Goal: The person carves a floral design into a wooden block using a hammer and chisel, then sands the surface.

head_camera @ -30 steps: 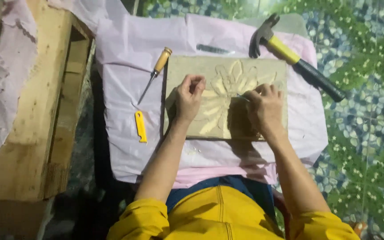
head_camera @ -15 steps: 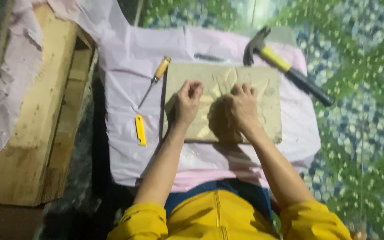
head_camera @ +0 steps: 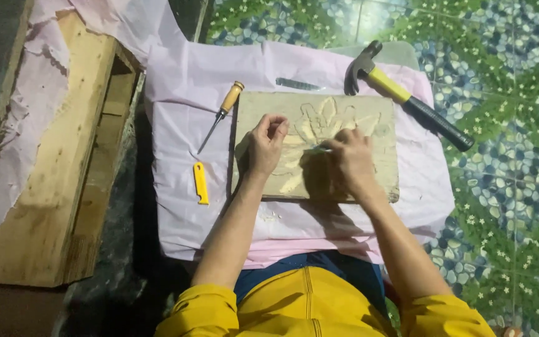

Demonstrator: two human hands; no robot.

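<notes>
R hand (head_camera: 352, 159) closed on small tool (head_camera: 320, 149), tip pointing left w/ long axis across slab (head_camera: 375, 181). L hand (head_camera: 267, 145) curled, pressing slab's left part, just beside tip. Slab lies under both hands, on pink sheet (head_camera: 182, 112).

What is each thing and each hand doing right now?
Left hand: fingers curled, resting on the wooden block.
Right hand: gripping a thin tool, tip on the carving.
Wooden block: flat, partly carved.
Hammer: lying unused.
Awl: lying unused.
Yellow cutter: lying unused.
</notes>
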